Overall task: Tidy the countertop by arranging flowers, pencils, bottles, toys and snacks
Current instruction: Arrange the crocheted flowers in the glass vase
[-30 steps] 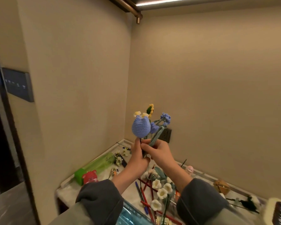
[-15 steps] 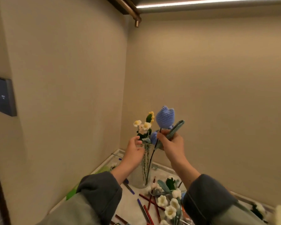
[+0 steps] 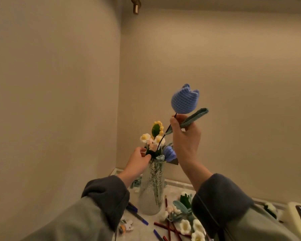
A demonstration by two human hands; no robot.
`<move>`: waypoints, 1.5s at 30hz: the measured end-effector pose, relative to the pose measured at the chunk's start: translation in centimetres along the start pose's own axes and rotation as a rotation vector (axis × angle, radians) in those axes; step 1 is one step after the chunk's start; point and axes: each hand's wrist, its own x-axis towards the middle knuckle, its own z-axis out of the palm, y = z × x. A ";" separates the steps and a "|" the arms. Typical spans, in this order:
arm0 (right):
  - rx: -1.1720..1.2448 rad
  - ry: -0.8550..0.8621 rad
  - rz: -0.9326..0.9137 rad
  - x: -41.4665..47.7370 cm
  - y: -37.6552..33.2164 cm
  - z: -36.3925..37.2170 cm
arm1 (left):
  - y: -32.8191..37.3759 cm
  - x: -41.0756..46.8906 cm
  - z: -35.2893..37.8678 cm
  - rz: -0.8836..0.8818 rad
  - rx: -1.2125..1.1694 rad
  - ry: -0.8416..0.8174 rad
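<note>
My right hand (image 3: 185, 136) pinches the thin dark stem and green leaf of a blue crocheted tulip (image 3: 184, 99), held high above a textured glass vase (image 3: 152, 186) on the countertop. The stem's lower end reaches down to the vase mouth. The vase holds white, yellow and blue knitted flowers (image 3: 153, 139). My left hand (image 3: 139, 161) touches the flowers at the vase's neck, fingers curled among them.
Red and blue pencils (image 3: 165, 226) lie scattered on the marble countertop (image 3: 174, 190) around the vase. Loose white crocheted flowers (image 3: 186, 225) lie at the lower right. A cream device (image 3: 297, 218) sits at the right edge. Walls close in at left and behind.
My right hand has lifted the blue tulip up and to the right, away from the bunch. The left hand stayed at the vase's neck. The camera has tilted closer to the vase.
</note>
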 end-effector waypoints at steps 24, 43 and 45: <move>-0.443 -0.073 0.129 -2.6 4.6 2.3 | 0.6 1.6 -0.9 0.140 -0.236 0.032; -0.839 -0.130 -0.037 -5.2 9.8 2.2 | -1.1 0.6 -0.4 0.056 -0.288 0.014; -0.783 -0.182 -0.001 -5.2 10.1 2.0 | -1.1 0.6 -0.4 0.042 -0.258 0.013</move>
